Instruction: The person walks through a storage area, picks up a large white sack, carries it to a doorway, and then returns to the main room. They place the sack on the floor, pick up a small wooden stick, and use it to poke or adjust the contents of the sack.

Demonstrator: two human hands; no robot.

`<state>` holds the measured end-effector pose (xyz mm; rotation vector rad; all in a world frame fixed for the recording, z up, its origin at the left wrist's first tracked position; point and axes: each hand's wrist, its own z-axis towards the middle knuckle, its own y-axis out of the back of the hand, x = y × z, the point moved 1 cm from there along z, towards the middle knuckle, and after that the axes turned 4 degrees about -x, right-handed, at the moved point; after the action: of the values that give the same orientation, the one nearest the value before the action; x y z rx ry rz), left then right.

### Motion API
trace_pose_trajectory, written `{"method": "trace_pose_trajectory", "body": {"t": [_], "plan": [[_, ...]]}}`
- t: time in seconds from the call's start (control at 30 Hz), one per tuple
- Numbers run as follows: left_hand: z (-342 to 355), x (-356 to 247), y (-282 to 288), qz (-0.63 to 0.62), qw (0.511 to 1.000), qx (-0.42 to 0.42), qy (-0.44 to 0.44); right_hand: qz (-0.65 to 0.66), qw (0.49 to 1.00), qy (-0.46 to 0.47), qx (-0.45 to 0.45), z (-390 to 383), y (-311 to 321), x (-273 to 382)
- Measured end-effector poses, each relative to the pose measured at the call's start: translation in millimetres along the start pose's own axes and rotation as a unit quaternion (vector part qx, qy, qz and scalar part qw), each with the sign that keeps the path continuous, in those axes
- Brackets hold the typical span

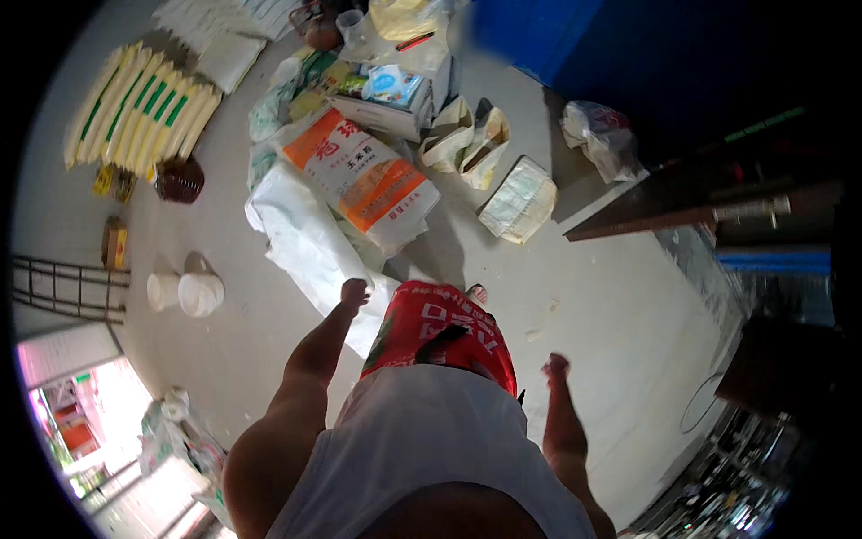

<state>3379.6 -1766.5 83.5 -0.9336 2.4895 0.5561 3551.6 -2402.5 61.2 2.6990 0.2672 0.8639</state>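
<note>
My left hand (356,293) is at my left side with its fingers curled in, in front of a long white plastic sack (301,247) on the floor. Nothing shows in it, and I cannot tell whether it touches the sack. My right hand (556,366) hangs away from my body on the right, over bare floor, fingers also curled and nothing visible in them. Around my waist is a red apron (449,328) with white print. Beyond the left hand lies an orange and white woven sack (359,175), partly over the white one.
Yellow-white packed bags (144,112) are stacked at the far left, beside a dark red jug (179,180). White tubs (200,294) stand on the left. Open paper sacks (485,148) and a folded sack (521,200) lie ahead. A dark tabletop (673,207) juts in at right.
</note>
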Motion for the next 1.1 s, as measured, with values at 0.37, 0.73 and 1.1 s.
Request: {"method": "trace_pose_trajectory", "body": {"t": [0.37, 0.73, 1.1], "plan": [[-66, 34, -8, -0.177, 0.952, -0.19, 0.163, -0.14, 0.941, 0.29, 0.102, 193, -215, 439], [-64, -184, -48, -0.323, 0.926, -0.193, 0.021, -0.36, 0.757, 0.493, 0.232, 114, -567, 556], [-154, -84, -166, -0.413, 0.793, -0.337, 0.294, -0.599, 0.619, 0.437, 0.258, 159, -771, 598]]}}
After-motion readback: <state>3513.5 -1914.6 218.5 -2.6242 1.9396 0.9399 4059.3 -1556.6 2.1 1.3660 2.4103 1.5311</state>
